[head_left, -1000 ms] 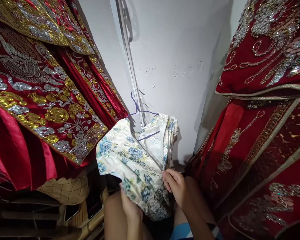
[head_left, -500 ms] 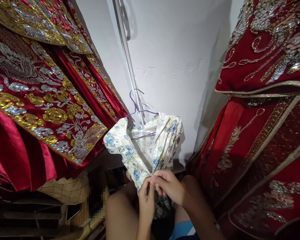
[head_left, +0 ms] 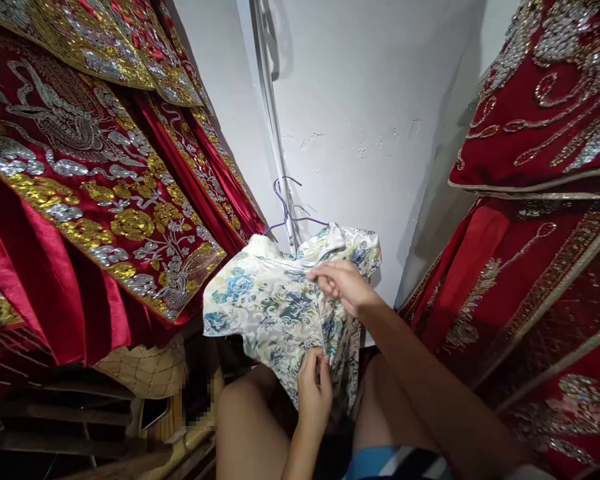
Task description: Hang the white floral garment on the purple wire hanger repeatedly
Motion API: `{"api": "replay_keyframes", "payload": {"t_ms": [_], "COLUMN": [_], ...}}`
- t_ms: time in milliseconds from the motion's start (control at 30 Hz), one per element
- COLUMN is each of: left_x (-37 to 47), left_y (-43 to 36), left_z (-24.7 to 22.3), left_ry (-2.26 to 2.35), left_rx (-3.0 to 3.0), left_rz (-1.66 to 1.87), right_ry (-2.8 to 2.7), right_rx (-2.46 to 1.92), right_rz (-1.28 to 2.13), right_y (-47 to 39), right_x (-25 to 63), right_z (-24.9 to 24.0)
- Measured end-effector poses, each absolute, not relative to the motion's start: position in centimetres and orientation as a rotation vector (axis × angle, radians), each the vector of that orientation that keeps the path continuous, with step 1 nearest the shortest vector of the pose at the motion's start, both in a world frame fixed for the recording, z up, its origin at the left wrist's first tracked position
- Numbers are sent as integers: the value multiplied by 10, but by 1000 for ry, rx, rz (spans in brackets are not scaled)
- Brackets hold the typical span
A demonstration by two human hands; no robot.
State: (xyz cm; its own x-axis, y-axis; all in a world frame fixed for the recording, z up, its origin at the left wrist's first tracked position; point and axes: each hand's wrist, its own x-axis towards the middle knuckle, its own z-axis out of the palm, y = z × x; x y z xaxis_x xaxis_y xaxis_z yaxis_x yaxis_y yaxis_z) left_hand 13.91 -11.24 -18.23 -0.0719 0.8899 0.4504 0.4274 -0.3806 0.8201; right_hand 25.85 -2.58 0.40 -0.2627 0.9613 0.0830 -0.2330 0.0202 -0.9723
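A white short-sleeved dress (head_left: 275, 303) with blue and yellow flowers hangs on a thin purple wire hanger (head_left: 286, 212) in front of my knees. Its front is joined along a zipper line (head_left: 321, 313) running from the chest downward. My right hand (head_left: 343, 283) is closed in a pinch at the top of this line, just below the collar; the zipper pull itself is hidden by the fingers. Lower down, my left hand (head_left: 314, 383) pinches the dress fabric at the front seam. The dress's lower end is out of sight between my legs.
Red gowns with gold and silver embroidery (head_left: 130, 220) hang close on the left. More beaded red gowns (head_left: 530, 153) hang on the right. A metal pole (head_left: 267, 80) stands before the white wall (head_left: 355, 80). Wooden slats and a phone-like object (head_left: 155, 412) lie at lower left.
My right hand has moved up from beside the left hand to near the collar, and the open front has closed. The left hand keeps its pinch low on the dress.
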Motion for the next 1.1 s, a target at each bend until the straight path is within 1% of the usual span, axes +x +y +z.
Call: {"api": "replay_keyframes", "payload": {"t_ms": [100,233,333,400,433,467,600,633,700,767,833,967,1100], "left_x": [135,122,107,98,94,91,88,88,90,91,93,96,99], "left_y": [-104,-94,-83,-75,-72,-69,-58,-55,-46,-36,-28,-26,-37], "left_z": [-191,-194,-177,-149,-131,-111,-23,-4,24,38,42,38,42], "left_ry": [1429,1409,1382,1363,1337,1318,1263,1265,1240,1219,1216,1196,1207], "left_rx": [1829,1960,2068,2127,2155,2158,2239,2294,2416,2518,2566,2581,2517], "left_rz": [1404,1225,969,873,891,995,1640,1742,1710,1567,1501,1575,1685], "right_ry": [-1229,-1181,-1197,-1219,-1229,-1243,-1315,-1328,-1346,-1355,-1369,-1393,-1413], "right_rx": [-761,-709,-687,-662,-649,-640,-638,-639,-634,-628,-631,-673,-779], "right_rz": [1400,1315,1285,1265,1253,1247,1269,1273,1269,1244,1195,1125,1127], "right_y": [-12,-12,-15,-17,-18,-20,-23,-24,-25,-24,-21,-8,2], "right_x": [252,247,249,251,251,251,247,246,245,245,246,246,237], "right_z": [32,35,31,32,33,34,33,32,31,32,32,20,-10]}}
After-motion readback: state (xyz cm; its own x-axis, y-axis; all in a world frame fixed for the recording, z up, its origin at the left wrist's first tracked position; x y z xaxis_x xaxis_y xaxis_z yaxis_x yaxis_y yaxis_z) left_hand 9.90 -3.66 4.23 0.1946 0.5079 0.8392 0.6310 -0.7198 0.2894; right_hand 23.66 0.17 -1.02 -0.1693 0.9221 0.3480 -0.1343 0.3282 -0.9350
